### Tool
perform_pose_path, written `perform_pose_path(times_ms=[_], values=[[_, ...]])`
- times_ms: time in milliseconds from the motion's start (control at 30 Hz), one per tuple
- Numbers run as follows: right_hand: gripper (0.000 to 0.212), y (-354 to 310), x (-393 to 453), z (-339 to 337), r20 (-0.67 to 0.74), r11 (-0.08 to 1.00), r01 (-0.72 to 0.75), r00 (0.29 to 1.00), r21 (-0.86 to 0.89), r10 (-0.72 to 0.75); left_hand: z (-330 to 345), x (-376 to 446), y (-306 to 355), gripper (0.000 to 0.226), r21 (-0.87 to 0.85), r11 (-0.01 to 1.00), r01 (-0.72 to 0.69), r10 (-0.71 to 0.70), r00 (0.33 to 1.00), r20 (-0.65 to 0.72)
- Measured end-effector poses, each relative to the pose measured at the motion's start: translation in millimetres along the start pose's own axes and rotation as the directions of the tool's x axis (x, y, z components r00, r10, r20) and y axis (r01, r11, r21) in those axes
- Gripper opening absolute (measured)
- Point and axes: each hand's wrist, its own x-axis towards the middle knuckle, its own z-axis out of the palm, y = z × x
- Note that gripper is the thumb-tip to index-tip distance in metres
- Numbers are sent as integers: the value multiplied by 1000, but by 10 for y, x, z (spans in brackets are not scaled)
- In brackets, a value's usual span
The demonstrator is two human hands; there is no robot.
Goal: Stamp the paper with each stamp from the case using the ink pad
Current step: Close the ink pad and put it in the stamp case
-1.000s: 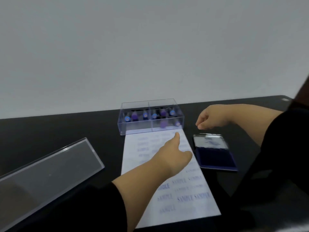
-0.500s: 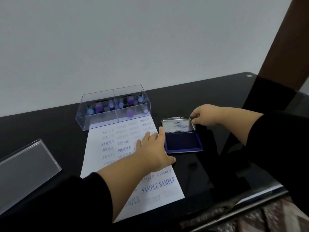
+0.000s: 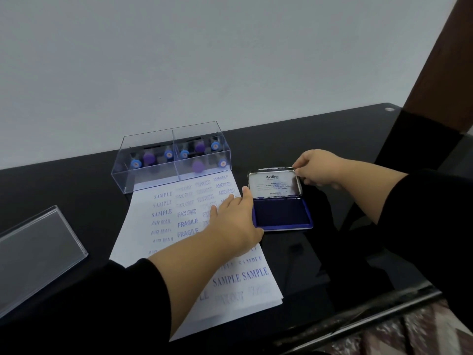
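Squarely between both hands (image 3: 236, 221): ink pad (image 3: 281, 213)

We count one sheet of paper (image 3: 163, 226), printed with many stamp marks. One clear case (image 3: 143, 175), split into two compartments. Inside it we make out seven stamps (image 3: 149, 158): three in the left compartment, four in the right; five have blue tops and two purple. One ink pad (image 3: 281, 213), its lid raised. One clear lid (image 3: 38, 249). Two hands: one left hand (image 3: 234, 222), one right hand (image 3: 318, 167). One black table (image 3: 76, 190).
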Motion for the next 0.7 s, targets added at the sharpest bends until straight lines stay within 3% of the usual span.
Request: perform_pose_path(times_ms=[233,433,700], values=[[11,-14,-114,-146,-67,985,95,994,147,-85,27,46,-33,83,-75,997,-17,13,999,-50],[18,11,-306,-320,-25,981,192,981,28,-191,35,106,36,95,-140,990,-20,7,996,-87],[22,185,-510,-375,109,988,150,983,-28,-147,12,178,128,93,-100,995,-25,14,995,-102]])
